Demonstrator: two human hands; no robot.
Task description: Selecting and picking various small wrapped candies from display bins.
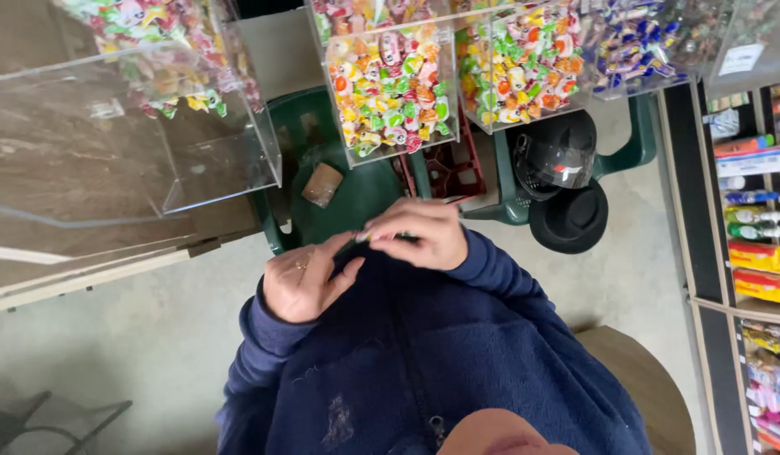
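My left hand (304,278) and my right hand (423,234) meet in front of my dark blue fleece top (423,354). Together they pinch a small thin object (366,238) with a pale tip and a dark green part; what it is cannot be made out. The right hand's fingers curl over one end, and the left hand's fingertips hold the other end. A ring sits on a finger of my left hand.
Clear plastic bins of wrapped sweets (391,80) stand above. An empty clear bin (128,135) is at the left. Green plastic chairs (348,190) hold a black helmet (557,156) and a black cap (568,219). Shelves of packaged goods (756,236) line the right.
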